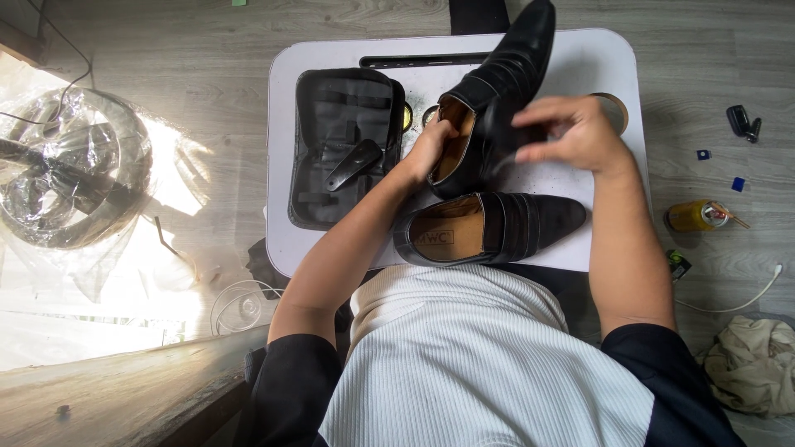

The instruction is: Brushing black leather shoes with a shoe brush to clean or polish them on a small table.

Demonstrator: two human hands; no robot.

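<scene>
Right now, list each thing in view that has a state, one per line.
Held shoe: lifted off the tray, toe pointing away.
Second shoe: lying flat on the white tray.
Left hand: fingers inside the held shoe's opening.
Right hand: closed on the held shoe's upper.
Black case: unzipped, lying open.
Yellow can: on its side on the floor.

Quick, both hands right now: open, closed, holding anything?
Left hand: closed on the heel opening of the raised black shoe, fingers inside.
Right hand: fingers curled against that shoe's side; whether it grips anything cannot be told.
</scene>
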